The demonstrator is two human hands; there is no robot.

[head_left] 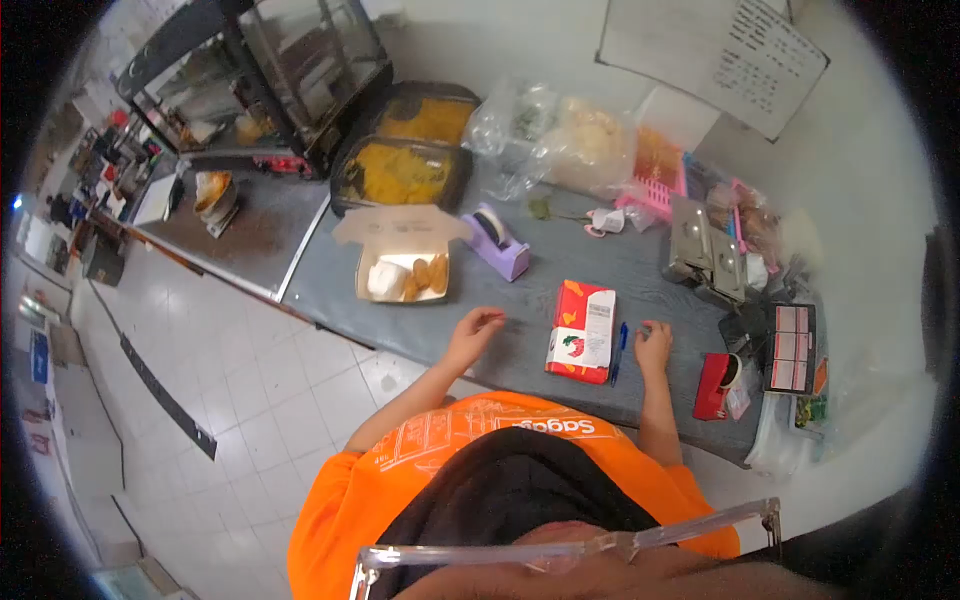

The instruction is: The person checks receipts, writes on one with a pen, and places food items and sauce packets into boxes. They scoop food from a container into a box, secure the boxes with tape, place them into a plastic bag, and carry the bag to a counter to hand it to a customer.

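A red and white printed carton [582,333] lies on the grey counter in front of me, and a blue pen [620,348] rests along its right side. My left hand [475,335] hovers at the counter's near edge, left of the carton, fingers loosely bent and holding nothing visible. My right hand [654,346] is just right of the pen, apart from it, its fingers loosely curled and seemingly holding nothing. Beyond my left hand stands an open cardboard food box [405,230] with a white wrapped item [387,280] and several browned fried pieces [428,276] inside.
A purple tape dispenser [497,246] stands right of the food box. Behind are black trays of yellow food [400,172], plastic bags [585,145] and a glass display case [270,80]. Metal containers [705,250], a red tape dispenser [714,388] and scissors [603,222] lie to the right.
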